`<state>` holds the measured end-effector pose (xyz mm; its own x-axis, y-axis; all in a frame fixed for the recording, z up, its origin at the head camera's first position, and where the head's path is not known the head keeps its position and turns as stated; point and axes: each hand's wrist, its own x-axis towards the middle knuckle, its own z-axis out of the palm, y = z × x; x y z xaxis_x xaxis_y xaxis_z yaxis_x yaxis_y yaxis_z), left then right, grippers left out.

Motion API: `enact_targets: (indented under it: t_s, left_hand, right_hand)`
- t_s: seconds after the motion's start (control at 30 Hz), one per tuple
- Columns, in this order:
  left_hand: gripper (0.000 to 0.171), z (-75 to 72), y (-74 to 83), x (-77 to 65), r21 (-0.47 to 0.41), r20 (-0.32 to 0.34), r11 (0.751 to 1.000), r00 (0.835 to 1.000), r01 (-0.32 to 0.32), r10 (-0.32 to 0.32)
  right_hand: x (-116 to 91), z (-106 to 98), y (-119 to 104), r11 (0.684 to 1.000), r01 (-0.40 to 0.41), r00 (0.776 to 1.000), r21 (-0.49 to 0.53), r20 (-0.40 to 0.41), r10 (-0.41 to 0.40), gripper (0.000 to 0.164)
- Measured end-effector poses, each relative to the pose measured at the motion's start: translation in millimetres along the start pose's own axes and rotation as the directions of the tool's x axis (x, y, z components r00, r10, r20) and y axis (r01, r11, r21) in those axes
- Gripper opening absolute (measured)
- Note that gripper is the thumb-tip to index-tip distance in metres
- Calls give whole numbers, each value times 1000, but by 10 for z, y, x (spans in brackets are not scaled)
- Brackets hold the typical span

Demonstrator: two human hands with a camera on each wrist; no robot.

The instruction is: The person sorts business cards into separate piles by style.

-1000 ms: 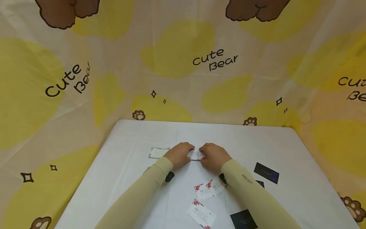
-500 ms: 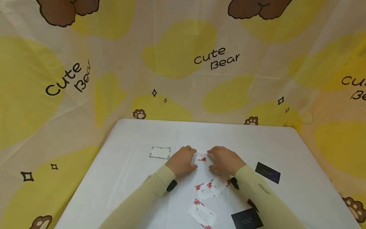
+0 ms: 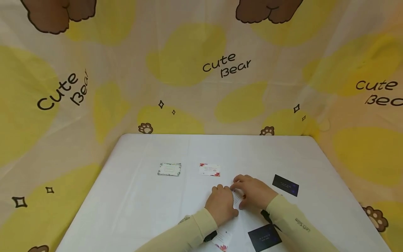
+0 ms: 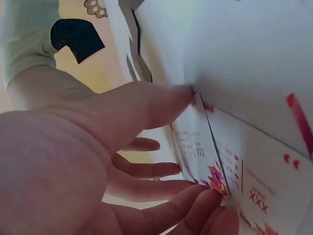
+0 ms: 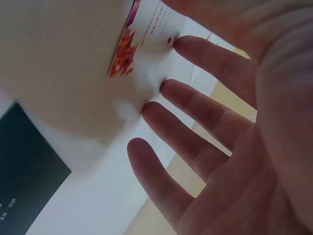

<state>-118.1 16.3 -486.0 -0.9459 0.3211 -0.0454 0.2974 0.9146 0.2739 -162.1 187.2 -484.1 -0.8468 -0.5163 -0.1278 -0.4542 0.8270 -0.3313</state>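
Observation:
Two white business cards with red floral corners overlap between the hands; one card (image 4: 188, 147) lies partly over the other card (image 4: 266, 166). My left hand (image 3: 220, 202) pinches the upper card, thumb at one edge and fingertips at the opposite edge. On the right, my right hand (image 3: 256, 192) has its fingers spread and fairly straight. In the right wrist view its index fingertip touches or nearly touches a red-cornered card (image 5: 146, 41), and the other fingertips point at the tabletop. Most of the pair is hidden by the hands in the head view.
A red-cornered card (image 3: 209, 169) lies squarely behind the hands, with a green-bordered card (image 3: 169, 169) to its left. Dark cards lie at right (image 3: 285, 185) and front (image 3: 264, 238). Another red-cornered card (image 3: 223, 240) is partly under the left wrist. The white table (image 3: 151, 150) meets a patterned cloth.
Both hands have let go of the red-cornered card at the back, which now lies beside the green-bordered one. They have moved nearer and rightward to the overlapping pair. The head view has shifted slightly.

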Motion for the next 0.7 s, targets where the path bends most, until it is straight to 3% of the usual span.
enact_targets:
  t_s: [0.13,0.2,0.4,0.57,0.7]
  left_hand:
    - [59,3,7,20,-26,25,999,999,34,-34]
    - [61,8,5,14,2,27,1000,999,25,-25]
    - [56,9,-32,-35,126,10,988,996,-84,83]
    - [57,-5,-119,-37,151,18,977,989,-148,147]
    - [51,-7,-206,-15,171,-23,968,981,-186,192]
  right_hand:
    - [-43,-10,-11,1000,6,1000,2,3,-6,47]
    - [-63,-20,-25,1000,13,1000,-2,7,-13,45]
    - [-87,23,-60,995,42,999,-96,2,-42,43]
    - [-99,52,-84,973,97,994,-209,-23,-104,51]
    - [-69,55,-104,962,138,985,-237,-67,-157,48]
